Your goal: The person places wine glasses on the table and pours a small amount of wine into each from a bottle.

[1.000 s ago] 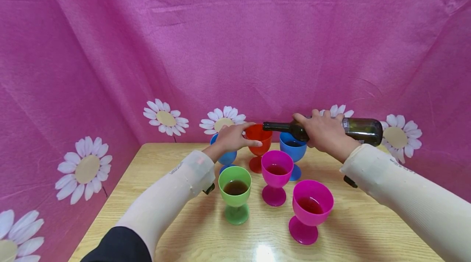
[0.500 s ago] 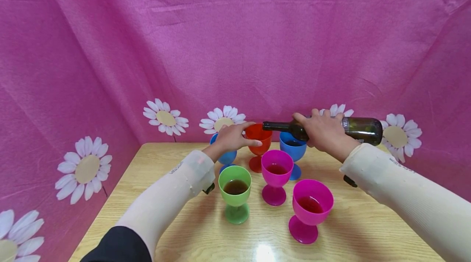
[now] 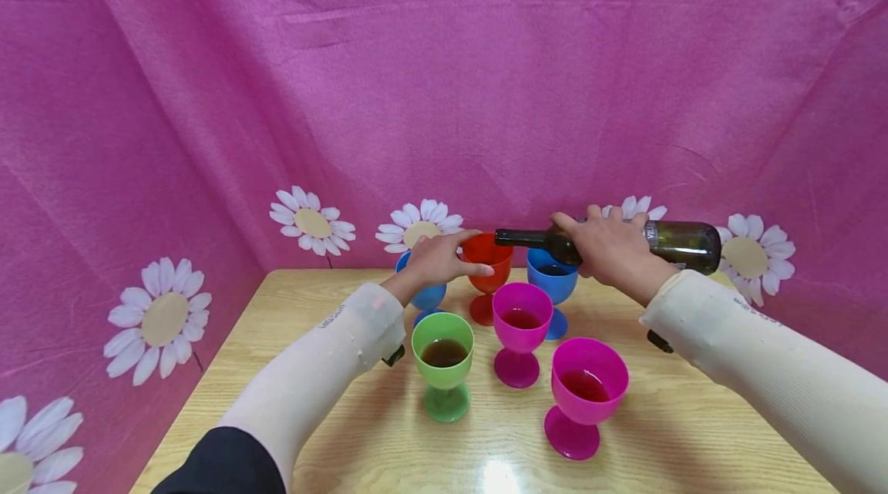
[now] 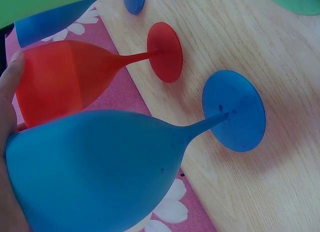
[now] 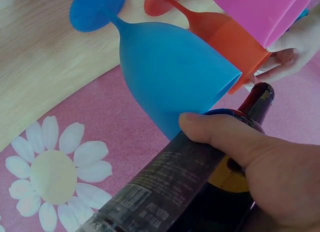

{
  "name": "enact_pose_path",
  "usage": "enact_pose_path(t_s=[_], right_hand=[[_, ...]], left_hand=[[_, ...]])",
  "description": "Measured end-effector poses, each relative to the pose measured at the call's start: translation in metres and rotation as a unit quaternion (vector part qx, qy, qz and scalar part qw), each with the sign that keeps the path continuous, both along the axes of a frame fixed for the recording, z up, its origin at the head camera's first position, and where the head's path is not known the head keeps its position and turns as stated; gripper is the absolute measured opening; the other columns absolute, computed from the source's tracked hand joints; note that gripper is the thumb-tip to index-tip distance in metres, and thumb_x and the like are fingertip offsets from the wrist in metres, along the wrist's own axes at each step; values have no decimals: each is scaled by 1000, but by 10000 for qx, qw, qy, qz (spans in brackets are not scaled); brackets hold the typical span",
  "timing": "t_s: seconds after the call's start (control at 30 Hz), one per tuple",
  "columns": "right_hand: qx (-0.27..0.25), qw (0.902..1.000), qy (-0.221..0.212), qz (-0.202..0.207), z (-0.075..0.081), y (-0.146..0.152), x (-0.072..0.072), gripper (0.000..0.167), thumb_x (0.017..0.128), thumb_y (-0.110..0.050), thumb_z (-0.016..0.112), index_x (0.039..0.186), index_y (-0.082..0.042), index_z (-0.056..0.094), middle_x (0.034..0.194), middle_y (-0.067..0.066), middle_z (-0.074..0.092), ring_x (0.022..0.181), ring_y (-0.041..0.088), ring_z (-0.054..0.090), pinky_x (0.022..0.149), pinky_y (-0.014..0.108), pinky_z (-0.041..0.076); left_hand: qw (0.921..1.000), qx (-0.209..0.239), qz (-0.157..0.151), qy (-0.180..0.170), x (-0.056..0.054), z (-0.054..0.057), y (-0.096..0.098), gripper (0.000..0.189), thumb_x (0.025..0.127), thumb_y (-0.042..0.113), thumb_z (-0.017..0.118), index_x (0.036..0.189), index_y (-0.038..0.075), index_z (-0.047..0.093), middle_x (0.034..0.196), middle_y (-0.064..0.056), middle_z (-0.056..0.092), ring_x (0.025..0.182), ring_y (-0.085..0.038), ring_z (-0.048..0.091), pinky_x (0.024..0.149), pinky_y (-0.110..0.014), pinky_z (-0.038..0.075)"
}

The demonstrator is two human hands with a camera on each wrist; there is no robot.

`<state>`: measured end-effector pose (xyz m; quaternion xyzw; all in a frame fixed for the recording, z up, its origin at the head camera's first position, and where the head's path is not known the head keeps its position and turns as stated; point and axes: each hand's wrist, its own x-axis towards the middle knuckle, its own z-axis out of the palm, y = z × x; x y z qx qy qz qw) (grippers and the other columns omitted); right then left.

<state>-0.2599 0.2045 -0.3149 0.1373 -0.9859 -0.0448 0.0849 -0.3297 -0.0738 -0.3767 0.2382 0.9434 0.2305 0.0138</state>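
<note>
My left hand holds the red goblet near its rim, thumb on the near side and fingers behind. Its foot stands on the table. My right hand grips a dark glass wine bottle round its body, tipped almost level. The bottle's mouth lies right at the red goblet's rim, and in the right wrist view a thin stream of liquid runs from it. In the left wrist view, a tone boundary crosses the red bowl. A blue goblet with dark liquid stands below the bottle's neck.
Another blue goblet is partly hidden behind my left hand. Nearer stand a green goblet and two pink goblets, one in the middle and one in front, each with dark liquid. A pink flowered cloth hangs behind the wooden table.
</note>
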Motion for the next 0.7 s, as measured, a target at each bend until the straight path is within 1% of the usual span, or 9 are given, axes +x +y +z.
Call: enact_pose_path(t_s=[0.37, 0.53, 0.7], right_hand=[[47, 10000, -21, -50, 1, -2, 0, 85, 74, -18, 92, 146, -23, 48, 109, 28, 57, 102, 53, 54, 88, 82, 41], [71, 10000, 5, -52, 1, -2, 0, 86, 73, -18, 92, 147, -23, 48, 111, 29, 58, 104, 54, 54, 88, 83, 41], [35, 10000, -4, -52, 0, -1, 1, 86, 72, -17, 93, 146, -24, 48, 111, 28, 58, 104, 54, 54, 88, 83, 41]], left_hand=[[10000, -47, -13, 79, -1, 0, 0, 83, 84, 68, 73, 154, 30, 49, 124, 7, 72, 109, -16, 62, 95, -41, 39], [10000, -26, -23, 72, -2, -1, 0, 84, 84, 67, 74, 154, 28, 49, 124, 6, 72, 109, -17, 62, 96, -42, 38], [10000, -19, 5, 56, -1, 0, 0, 84, 84, 67, 74, 154, 29, 49, 123, 6, 73, 108, -16, 62, 95, -42, 39]])
